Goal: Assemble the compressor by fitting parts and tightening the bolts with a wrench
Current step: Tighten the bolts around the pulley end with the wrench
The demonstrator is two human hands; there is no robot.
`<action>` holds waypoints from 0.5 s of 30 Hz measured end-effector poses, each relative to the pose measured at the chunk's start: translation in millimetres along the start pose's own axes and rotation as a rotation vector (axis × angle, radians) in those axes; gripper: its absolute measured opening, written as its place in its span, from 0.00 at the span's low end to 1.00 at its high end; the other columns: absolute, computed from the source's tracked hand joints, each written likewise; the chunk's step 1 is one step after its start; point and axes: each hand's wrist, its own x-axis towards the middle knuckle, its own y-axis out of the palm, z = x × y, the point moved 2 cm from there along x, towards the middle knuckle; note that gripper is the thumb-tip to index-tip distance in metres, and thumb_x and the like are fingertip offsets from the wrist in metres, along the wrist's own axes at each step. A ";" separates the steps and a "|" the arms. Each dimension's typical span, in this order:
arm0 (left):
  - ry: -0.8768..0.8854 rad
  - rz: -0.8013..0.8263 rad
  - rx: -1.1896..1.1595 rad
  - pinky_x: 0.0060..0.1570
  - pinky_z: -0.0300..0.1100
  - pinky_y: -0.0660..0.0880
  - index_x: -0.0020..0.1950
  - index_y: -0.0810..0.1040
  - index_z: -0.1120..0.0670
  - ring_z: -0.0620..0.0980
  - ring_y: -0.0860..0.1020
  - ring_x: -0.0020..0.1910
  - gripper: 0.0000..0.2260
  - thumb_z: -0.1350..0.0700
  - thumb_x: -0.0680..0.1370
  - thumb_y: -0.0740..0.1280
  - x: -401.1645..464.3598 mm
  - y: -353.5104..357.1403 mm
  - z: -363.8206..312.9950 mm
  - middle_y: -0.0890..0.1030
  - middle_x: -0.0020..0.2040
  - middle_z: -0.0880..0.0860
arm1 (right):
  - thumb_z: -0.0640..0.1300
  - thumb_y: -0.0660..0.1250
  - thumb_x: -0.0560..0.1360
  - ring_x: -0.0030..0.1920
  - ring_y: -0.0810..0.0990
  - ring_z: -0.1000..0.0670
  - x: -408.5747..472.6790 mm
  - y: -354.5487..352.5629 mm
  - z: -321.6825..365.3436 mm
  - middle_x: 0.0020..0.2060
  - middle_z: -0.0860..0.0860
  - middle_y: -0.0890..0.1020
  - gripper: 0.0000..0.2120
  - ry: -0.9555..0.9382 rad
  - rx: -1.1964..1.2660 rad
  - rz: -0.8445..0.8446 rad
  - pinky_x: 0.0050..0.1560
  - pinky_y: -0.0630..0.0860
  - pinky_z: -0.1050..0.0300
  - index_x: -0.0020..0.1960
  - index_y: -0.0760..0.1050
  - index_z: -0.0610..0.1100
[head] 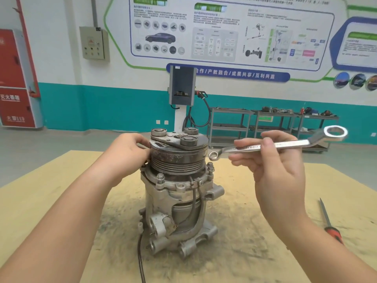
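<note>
Risk first: compressor (179, 193) upright on its end at mid-table, liable to tip or twist under wrench torque if steadied only by fingertips. Left hand (126, 154) curled against pulley (179, 158) atop compressor, apparently gripping its rim. Right hand (273, 160), right of compressor, pinching wrench (285, 144) mid-shaft; small ring end near pulley, off any bolt (160, 177); loose pinch, likely to slip or round a head. Beneath compressor, tan grimy table (61, 190); screwdriver (330, 225) far right. Behind compressor, teal-banded wall (122, 103), shelving carts (265, 123).
</note>
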 end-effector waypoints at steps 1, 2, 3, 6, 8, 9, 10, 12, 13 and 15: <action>0.007 0.000 0.006 0.47 0.49 0.78 0.51 0.80 0.56 0.56 0.81 0.42 0.04 0.61 0.78 0.68 0.1 -0.1 -0.4 0.84 0.46 0.58 | 0.39 0.53 0.83 0.34 0.83 0.44 3.9 -3.6 -3.5 0.39 0.42 0.84 0.05 0.129 0.066 -0.049 0.37 0.80 0.57 0.52 0.67 0.46; 0.013 0.000 0.011 0.47 0.50 0.78 0.51 0.81 0.55 0.55 0.80 0.41 0.04 0.61 0.78 0.68 0.1 -0.2 -1.0 0.84 0.46 0.58 | 0.37 0.53 0.83 0.32 0.83 0.44 7.4 -6.9 -7.4 0.37 0.42 0.85 0.06 0.247 0.133 -0.094 0.35 0.80 0.57 0.53 0.66 0.44; 0.016 0.002 0.016 0.48 0.51 0.78 0.50 0.81 0.55 0.55 0.79 0.40 0.04 0.61 0.78 0.68 -0.1 -0.4 -1.7 0.84 0.46 0.57 | 0.35 0.52 0.83 0.31 0.82 0.45 10.4 -9.3 -11.6 0.35 0.42 0.84 0.06 0.351 0.200 -0.137 0.33 0.79 0.57 0.54 0.66 0.43; 0.019 0.020 0.024 0.53 0.56 0.79 0.52 0.82 0.55 0.59 0.82 0.45 0.06 0.63 0.78 0.67 -0.8 -1.2 -3.0 0.85 0.47 0.57 | 0.34 0.52 0.82 0.29 0.81 0.47 14.7 -11.2 -21.2 0.33 0.42 0.84 0.06 0.520 0.317 -0.194 0.30 0.79 0.58 0.54 0.67 0.41; 0.023 0.033 0.026 0.54 0.58 0.79 0.53 0.82 0.55 0.61 0.82 0.49 0.08 0.64 0.79 0.66 -0.7 -1.5 -2.8 0.85 0.47 0.57 | 0.35 0.53 0.83 0.29 0.82 0.47 16.4 -11.3 -24.8 0.34 0.42 0.84 0.05 0.547 0.324 -0.182 0.31 0.79 0.58 0.54 0.67 0.41; 0.026 0.039 0.025 0.54 0.59 0.78 0.53 0.82 0.56 0.61 0.82 0.50 0.08 0.64 0.79 0.65 -0.7 -1.5 -2.3 0.85 0.48 0.57 | 0.35 0.53 0.83 0.29 0.82 0.47 16.8 -11.7 -25.8 0.34 0.42 0.85 0.05 0.551 0.321 -0.173 0.30 0.79 0.59 0.54 0.67 0.41; 0.028 0.043 0.021 0.54 0.59 0.78 0.53 0.82 0.56 0.61 0.82 0.50 0.08 0.64 0.79 0.65 -0.4 -1.1 -1.8 0.85 0.48 0.57 | 0.36 0.53 0.83 0.29 0.81 0.48 16.5 -11.7 -26.5 0.34 0.43 0.85 0.05 0.543 0.313 -0.163 0.30 0.79 0.59 0.53 0.67 0.42; 0.027 0.048 0.009 0.55 0.59 0.78 0.53 0.82 0.56 0.61 0.82 0.51 0.07 0.63 0.79 0.66 0.2 -0.5 -0.9 0.84 0.49 0.57 | 0.37 0.53 0.84 0.29 0.81 0.49 12.2 -10.3 -26.1 0.34 0.45 0.84 0.05 0.450 0.253 -0.134 0.32 0.79 0.59 0.52 0.66 0.43; 0.022 0.047 -0.001 0.55 0.59 0.78 0.52 0.82 0.56 0.61 0.82 0.51 0.06 0.62 0.80 0.66 0.5 -0.2 -0.4 0.84 0.49 0.57 | 0.39 0.53 0.84 0.30 0.81 0.49 7.9 -8.9 -25.7 0.35 0.46 0.84 0.05 0.352 0.194 -0.113 0.34 0.79 0.58 0.51 0.65 0.43; 0.006 0.040 -0.023 0.55 0.57 0.78 0.50 0.81 0.55 0.59 0.82 0.50 0.04 0.60 0.79 0.67 0.8 0.0 0.9 0.84 0.48 0.58 | 0.43 0.54 0.83 0.32 0.81 0.47 -2.7 -5.7 -24.3 0.38 0.45 0.84 0.04 0.061 0.050 -0.052 0.37 0.79 0.56 0.49 0.65 0.45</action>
